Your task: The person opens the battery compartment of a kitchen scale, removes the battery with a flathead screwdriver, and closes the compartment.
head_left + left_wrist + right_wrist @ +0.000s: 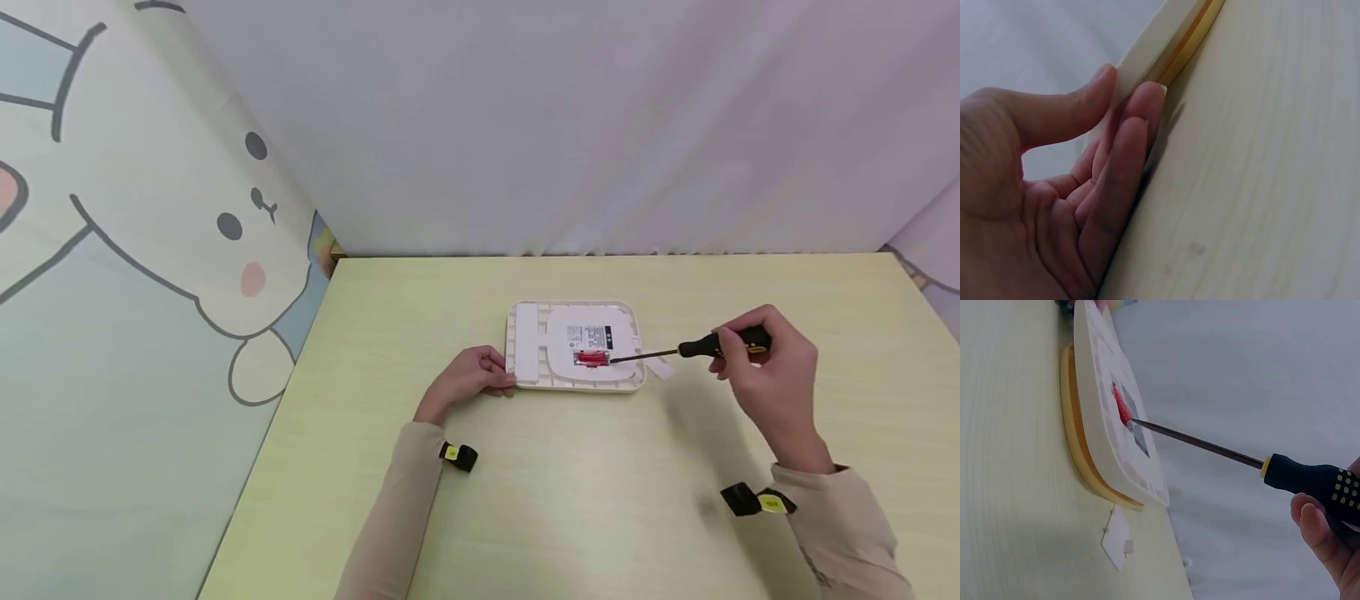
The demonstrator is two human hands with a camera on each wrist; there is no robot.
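A white rectangular device (528,350) with rounded corners lies back side up on the table, its battery compartment uncovered. Red batteries (592,358) sit in that compartment. My left hand (476,375) holds the device's near left corner, thumb on the rim and fingers at its side in the left wrist view. In my right hand (772,367) is a screwdriver (1304,478) with a black and yellow handle. Its tip meets the right end of the batteries, seen also in the right wrist view. A small white cover (660,367) lies beside the device's right edge.
The pale wooden table (570,500) ends at a light curtain (570,125) at the back. On the left hangs a cloth (150,375) with a cartoon print. Black straps (459,456) stick out at both sleeves.
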